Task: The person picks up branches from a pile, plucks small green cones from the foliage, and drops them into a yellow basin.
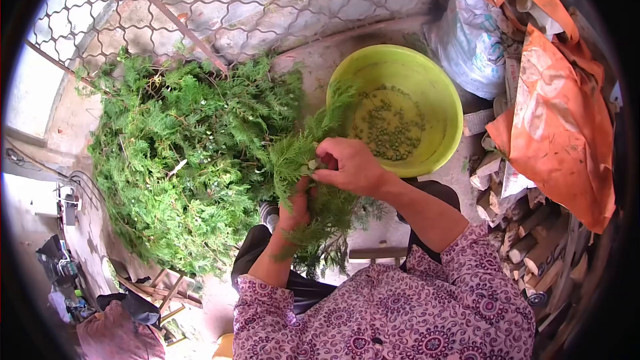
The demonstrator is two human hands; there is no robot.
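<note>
- Beside yellow-green basin (445,103): held leafy sprig (303,160), left hand (293,210) clasping stems.
- Right hand (350,167) fingers pinched narrow on foliage.
- Judged light, floppy; best gripped at stem.

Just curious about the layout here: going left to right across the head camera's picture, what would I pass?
Pile of green conifer branches → sprig held in the left hand → right hand → yellow-green basin holding small green bits → orange cloth over stacked firewood.

A heap of branches (180,153) lies left of the hands, a basin (437,103) just beyond them holding berries (390,130), stacked firewood (527,240) to their right.
</note>
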